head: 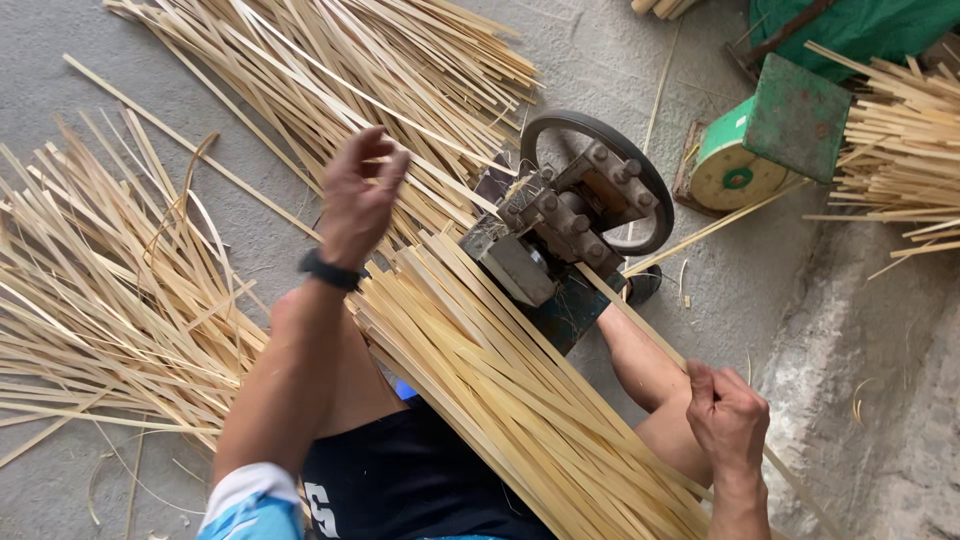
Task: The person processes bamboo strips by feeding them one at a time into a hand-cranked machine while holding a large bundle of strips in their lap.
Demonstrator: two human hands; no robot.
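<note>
One thin, pale, flat bamboo strip (640, 315) in right hand (727, 415)

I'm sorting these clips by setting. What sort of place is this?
Probably a small bamboo-splitting workshop: heaps of cut strips on a bare concrete floor, and a hand-fed machine with a flywheel beside a strip held in the right hand.

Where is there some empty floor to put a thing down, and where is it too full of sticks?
Bare grey floor lies between the top strip pile and the green block, and right of the machine. Another patch sits at lower left under the left strips. Crowded: the bundle across the lap, between left hand and right hand.
</note>
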